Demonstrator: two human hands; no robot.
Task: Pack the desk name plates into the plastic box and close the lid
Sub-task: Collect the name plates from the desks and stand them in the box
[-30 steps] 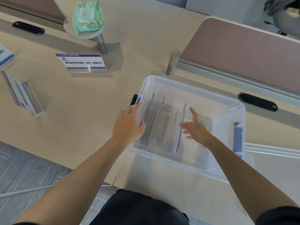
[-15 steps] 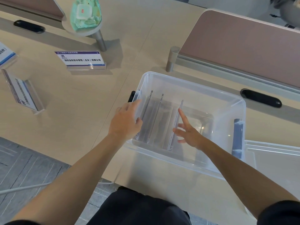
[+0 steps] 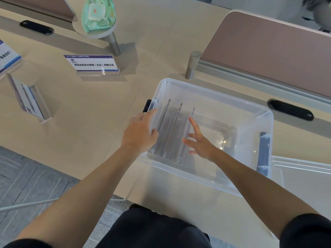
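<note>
A clear plastic box (image 3: pixel 215 92) stands open on the desk in front of me. Three acrylic name plates (image 3: pixel 172 129) stand on edge in its left part, close together. My left hand (image 3: pixel 138 135) grips the box's left wall, thumb inside and fingers outside. My right hand (image 3: pixel 200 144) is inside the box with fingers spread, its index finger against the rightmost plate. One name plate (image 3: pixel 93 64) with blue print stands on the desk beyond the box to the left. A second (image 3: pixel 29 101) is farther left and a third (image 3: pixel 7 58) is cut by the left edge.
The box's clear lid (image 3: pixel 304 169) lies on the desk to the right. A pack of wet wipes (image 3: pixel 97 13) sits on a small round stand at the back. A pink divider panel (image 3: pixel 268 51) runs behind the box, with a black cable slot (image 3: pixel 291 110) below it. The desk's front edge is near my body.
My right hand has slid left inside the box, pushing the rightmost plate upright against the other two. My left hand has stayed on the box's left wall.
</note>
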